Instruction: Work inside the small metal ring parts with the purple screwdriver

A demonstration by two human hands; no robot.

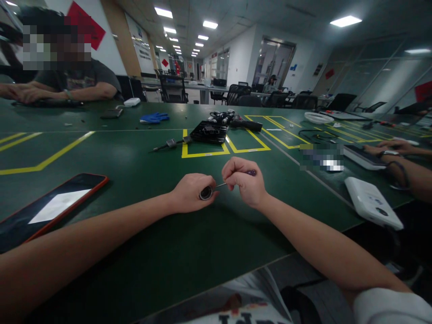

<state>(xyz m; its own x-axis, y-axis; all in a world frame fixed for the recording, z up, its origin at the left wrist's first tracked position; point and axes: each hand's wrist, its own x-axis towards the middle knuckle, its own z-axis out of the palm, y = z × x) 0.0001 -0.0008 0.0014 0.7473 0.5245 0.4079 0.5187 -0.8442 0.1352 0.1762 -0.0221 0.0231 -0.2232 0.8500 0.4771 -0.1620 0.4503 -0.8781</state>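
My left hand is closed round a small dark cylindrical part with a silvery round rim; the open end faces me and the rest is hidden in the fingers. My right hand grips a screwdriver by its dark purple handle. Its thin metal shaft points left, and the tip meets the side of the cylindrical part or lies just beside it; I cannot tell which. Both hands are just above the green table.
A phone lies at the left, a white device at the right. Further back are a black bag, cables, a blue glove and yellow tape outlines. One person sits across at the left; another person's hands rest at the right.
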